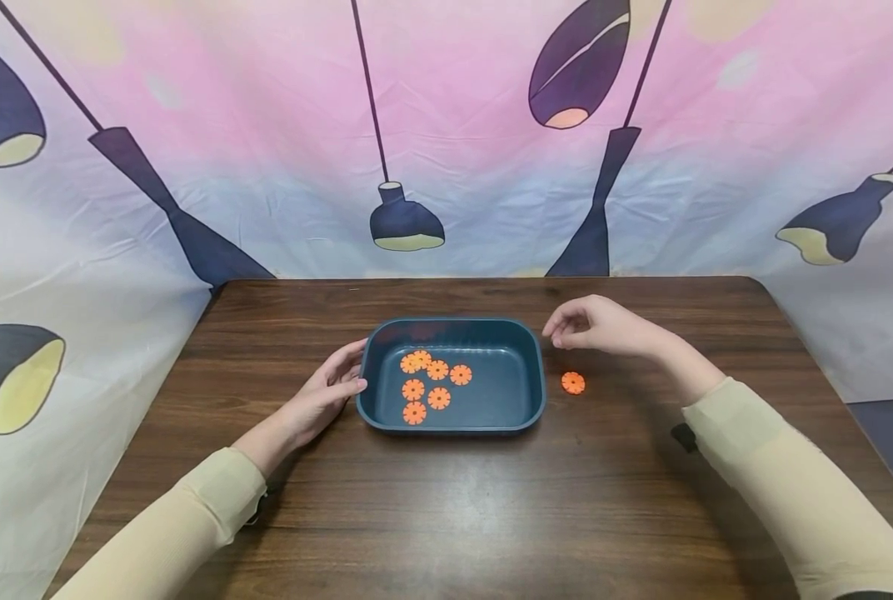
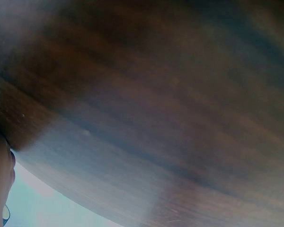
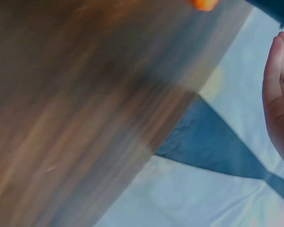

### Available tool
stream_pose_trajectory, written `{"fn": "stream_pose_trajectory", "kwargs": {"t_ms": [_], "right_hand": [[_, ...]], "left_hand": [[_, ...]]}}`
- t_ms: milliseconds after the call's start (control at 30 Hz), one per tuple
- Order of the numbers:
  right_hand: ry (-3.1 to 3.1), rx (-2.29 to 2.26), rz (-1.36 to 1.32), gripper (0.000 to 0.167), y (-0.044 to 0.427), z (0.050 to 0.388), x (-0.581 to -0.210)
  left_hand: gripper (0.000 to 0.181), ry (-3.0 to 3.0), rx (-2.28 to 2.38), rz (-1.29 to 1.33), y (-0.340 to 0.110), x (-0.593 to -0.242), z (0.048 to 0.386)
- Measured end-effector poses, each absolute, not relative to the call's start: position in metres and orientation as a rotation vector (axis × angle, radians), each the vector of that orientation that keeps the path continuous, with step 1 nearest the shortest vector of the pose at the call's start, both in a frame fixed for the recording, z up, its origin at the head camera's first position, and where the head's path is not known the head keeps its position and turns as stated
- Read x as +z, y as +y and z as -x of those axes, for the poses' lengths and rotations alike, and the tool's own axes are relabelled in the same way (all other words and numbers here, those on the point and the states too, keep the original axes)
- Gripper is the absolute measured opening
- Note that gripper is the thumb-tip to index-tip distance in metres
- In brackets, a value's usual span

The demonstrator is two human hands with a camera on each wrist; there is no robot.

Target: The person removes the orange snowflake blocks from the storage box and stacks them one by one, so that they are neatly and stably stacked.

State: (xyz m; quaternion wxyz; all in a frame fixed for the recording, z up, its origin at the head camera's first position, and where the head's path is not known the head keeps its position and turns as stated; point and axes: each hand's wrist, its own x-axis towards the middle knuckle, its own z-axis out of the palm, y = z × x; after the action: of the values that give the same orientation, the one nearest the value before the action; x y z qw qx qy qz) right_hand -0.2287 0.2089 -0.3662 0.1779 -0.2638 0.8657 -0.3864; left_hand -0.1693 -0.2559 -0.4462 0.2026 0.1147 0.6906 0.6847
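A dark blue tray [image 1: 491, 421] stands on the table with several orange notched discs [image 1: 439, 398] inside, mostly in its left half. At its left wall, the left hand [image 1: 319, 400] grips the edge, thumb on the rim and fingertips partly hidden behind the outer side. One more orange disc [image 1: 573, 382] lies on the wood to the right of the tray. Above and behind that disc is the right hand [image 1: 604, 327], fingers loosely bent, with nothing visible in it. The right wrist view shows part of this hand [image 3: 280, 94] and an orange disc [image 3: 206, 4] at the top edge.
The brown wooden table [image 1: 446, 517] reaches back to a patterned cloth [image 1: 476, 167] with dark lamp shapes. More cloth hangs at both sides. The left wrist view shows mostly blurred table surface [image 2: 156, 104].
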Motion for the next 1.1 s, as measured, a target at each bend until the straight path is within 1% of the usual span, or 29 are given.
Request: {"fn": "stream_pose_trajectory", "kwargs": {"t_ms": [100,300,633,833,1100], "right_hand": [[2.454,-1.108,0.770,0.016,0.198,0.229,-0.361],[2.407,-1.158,0.825,0.020,0.174,0.230,-0.357],[2.336,-1.157,0.873,0.023,0.140,0.234,-0.368],[2.325,-1.130,0.875,0.023,0.127,0.234,-0.372],[2.353,-1.030,0.964,0.023,0.112,0.235,-0.379]], "left_hand": [[0.069,1.930,1.909,-0.319,-0.256,-0.447,0.170],[0.069,1.933,1.908,-0.318,-0.256,-0.446,0.170],[0.069,1.936,1.906,-0.305,-0.255,-0.444,0.169],[0.069,1.926,1.913,-0.300,-0.255,-0.441,0.168],[0.070,1.924,1.919,-0.310,-0.255,-0.442,0.168]]}}
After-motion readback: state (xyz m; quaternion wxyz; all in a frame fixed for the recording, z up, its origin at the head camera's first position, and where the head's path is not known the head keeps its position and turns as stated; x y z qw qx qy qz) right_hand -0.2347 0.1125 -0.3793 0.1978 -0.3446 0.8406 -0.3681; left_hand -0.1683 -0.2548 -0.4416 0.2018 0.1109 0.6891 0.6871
